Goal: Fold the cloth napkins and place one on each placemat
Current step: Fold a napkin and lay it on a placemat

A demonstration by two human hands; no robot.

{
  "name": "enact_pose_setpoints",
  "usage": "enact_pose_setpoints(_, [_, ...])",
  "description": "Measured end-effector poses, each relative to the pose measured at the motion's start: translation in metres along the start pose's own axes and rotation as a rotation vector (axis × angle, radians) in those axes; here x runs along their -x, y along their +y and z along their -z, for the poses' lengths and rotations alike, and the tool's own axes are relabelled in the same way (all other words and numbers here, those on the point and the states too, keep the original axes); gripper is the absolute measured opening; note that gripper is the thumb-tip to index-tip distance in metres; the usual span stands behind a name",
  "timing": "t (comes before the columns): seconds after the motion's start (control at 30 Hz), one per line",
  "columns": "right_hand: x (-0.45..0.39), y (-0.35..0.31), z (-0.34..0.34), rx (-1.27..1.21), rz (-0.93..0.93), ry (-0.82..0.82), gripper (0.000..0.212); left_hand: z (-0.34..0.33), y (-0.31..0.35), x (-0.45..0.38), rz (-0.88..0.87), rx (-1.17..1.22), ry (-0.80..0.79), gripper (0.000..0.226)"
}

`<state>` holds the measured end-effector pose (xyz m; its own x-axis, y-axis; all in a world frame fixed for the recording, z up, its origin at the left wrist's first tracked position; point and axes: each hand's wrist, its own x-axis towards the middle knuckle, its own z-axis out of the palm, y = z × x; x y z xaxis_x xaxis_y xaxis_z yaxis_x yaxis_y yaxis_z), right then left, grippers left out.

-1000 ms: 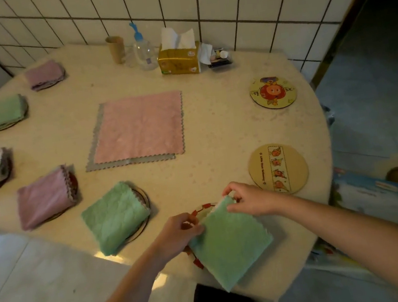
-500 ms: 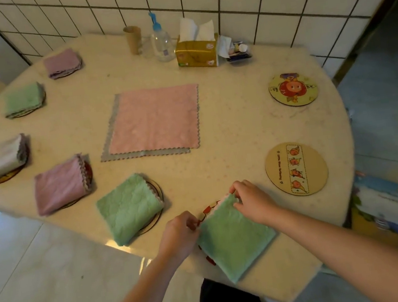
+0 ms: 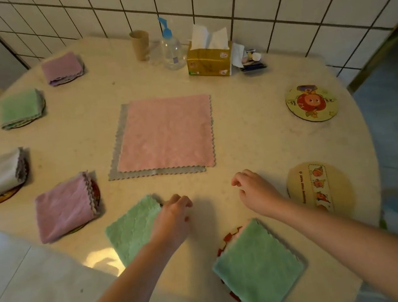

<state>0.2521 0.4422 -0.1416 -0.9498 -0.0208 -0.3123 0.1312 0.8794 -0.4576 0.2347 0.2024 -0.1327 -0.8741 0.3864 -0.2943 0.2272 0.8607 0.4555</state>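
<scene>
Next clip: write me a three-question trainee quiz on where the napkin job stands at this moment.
1. How many round placemats carry no napkin?
2. True or false: the right hand grips the folded green napkin nearest the camera.
3. Which cloth lies on top of the flat pile at the table's centre: A pink, B grey, C green?

Key: 1. Two, the cartoon-face placemat and the tan placemat. 2. False; it holds nothing. 3. A, the pink cloth.

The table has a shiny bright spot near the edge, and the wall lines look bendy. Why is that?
In the head view, the spot on the table looks like glare: light bouncing off its glossy edge. The wall's tile lines bend and fan out because the wide-angle lens distorts towards the picture's edges. The hands cast soft shadows, and everything looks slightly blurry.
</scene>
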Motion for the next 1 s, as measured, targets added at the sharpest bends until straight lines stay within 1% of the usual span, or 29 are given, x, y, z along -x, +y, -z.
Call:
enact_pose_setpoints(0.13, [-0.051,-0.023,0.003,0.037,0.039,0.033,0.027,0.031,-0.024,-0.045,-0.044,-0.07,0.063,0.033])
enact_pose_setpoints(0.2, [-0.072,-0.031,0.003,0.084,0.056,0.05,0.024,0.043,-0.034,-0.067,-0.097,-0.091,0.098,0.038])
enact_pose_setpoints(0.27, [-0.087,-0.034,0.002,0.168,0.061,0.042,0.021,0.048,-0.043,-0.087,-0.157,-0.109,0.1,0.043])
enact_pose_setpoints(0.4, [-0.101,-0.035,0.001,0.32,0.078,0.019,0.021,0.05,-0.057,-0.117,-0.226,-0.145,0.02,0.046])
enact_pose_setpoints(0.5, [-0.104,-0.032,0.003,0.288,0.099,-0.004,0.019,0.049,-0.06,-0.133,-0.259,-0.193,-0.026,0.042])
enact_pose_setpoints(0.6, [-0.11,-0.03,0.006,0.25,0.072,-0.008,0.015,0.047,-0.059,-0.144,-0.286,-0.244,-0.033,0.042])
enact_pose_setpoints(0.73, [-0.115,-0.034,0.005,0.272,0.045,-0.028,0.024,0.047,-0.058,-0.152,-0.287,-0.271,-0.067,0.045])
enact_pose_setpoints(0.83, [-0.118,-0.041,0.012,0.124,-0.02,0.079,0.006,0.05,-0.057,-0.157,-0.288,-0.252,-0.079,0.045])
enact_pose_setpoints(0.93, [-0.124,-0.055,0.03,-0.116,-0.04,0.217,0.006,0.052,-0.055,-0.16,-0.267,-0.239,-0.08,0.046])
enact_pose_setpoints(0.97, [-0.126,-0.061,0.037,-0.165,-0.03,0.228,0.003,0.054,-0.057,-0.162,-0.267,-0.221,-0.068,0.043])
enact_pose_setpoints(1.0, [-0.128,-0.067,0.043,-0.212,-0.014,0.235,0.006,0.056,-0.059,-0.162,-0.267,-0.195,-0.05,0.038])
